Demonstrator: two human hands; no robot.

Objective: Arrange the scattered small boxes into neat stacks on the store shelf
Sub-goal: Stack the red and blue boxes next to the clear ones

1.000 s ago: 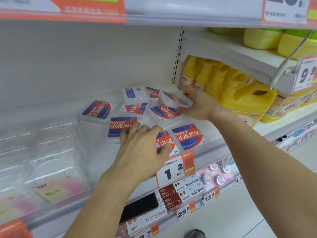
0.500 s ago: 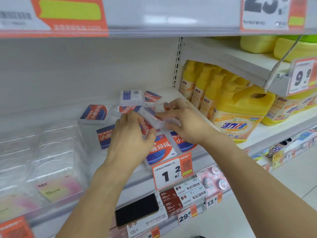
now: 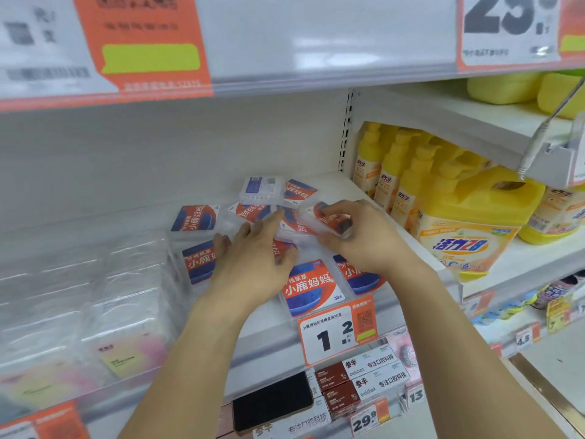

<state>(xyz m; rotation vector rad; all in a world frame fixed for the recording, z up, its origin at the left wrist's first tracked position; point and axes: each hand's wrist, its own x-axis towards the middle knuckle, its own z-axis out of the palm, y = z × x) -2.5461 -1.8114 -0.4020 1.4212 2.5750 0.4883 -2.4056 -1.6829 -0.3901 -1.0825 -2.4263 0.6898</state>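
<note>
Step in hand: gathering. Right hand [image 3: 357, 236] grips a tilted box [image 3: 319, 224] above the shelf [image 3: 335, 182]; left hand [image 3: 253, 264] lies flat, fingers straight, on other boxes [image 3: 305, 288]. Next move likely requires squaring the held box onto a stack.

Seven small boxes [image 3: 308, 288] visible, some possibly hidden by two hands [image 3: 253, 264]; one yellow jug [image 3: 471, 229].

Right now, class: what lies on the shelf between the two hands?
In the head view, a small clear box with a red-blue label, tilted, held between left hand and right hand.
</note>
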